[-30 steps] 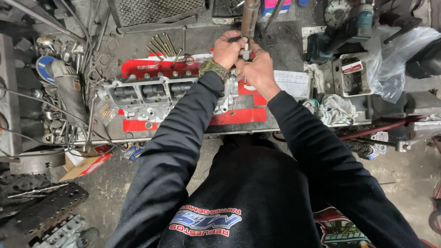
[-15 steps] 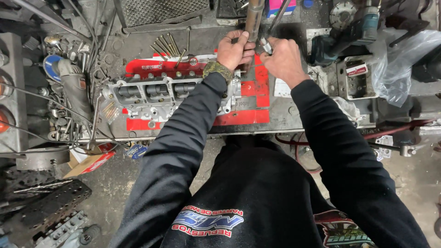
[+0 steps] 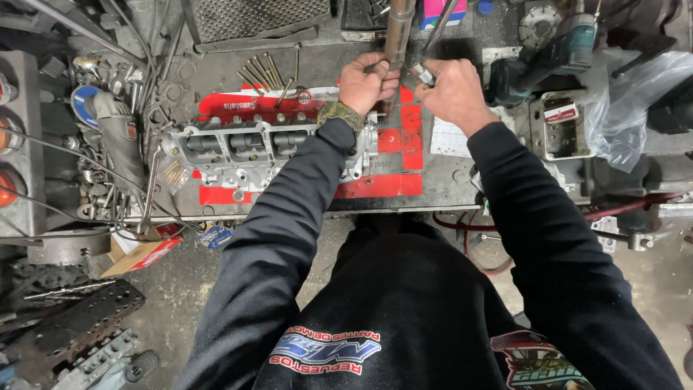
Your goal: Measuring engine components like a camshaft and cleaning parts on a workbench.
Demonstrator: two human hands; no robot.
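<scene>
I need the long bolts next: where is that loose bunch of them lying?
In the head view, the long bolts lie fanned out at the back of the bench, just behind the cylinder head and left of the left hand.

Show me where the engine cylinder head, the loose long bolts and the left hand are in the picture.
engine cylinder head (image 3: 245, 148), head view, on its grey metal top.
loose long bolts (image 3: 263, 72), head view, on the middle of the bunch.
left hand (image 3: 364, 85), head view, on the back of the hand.
</scene>
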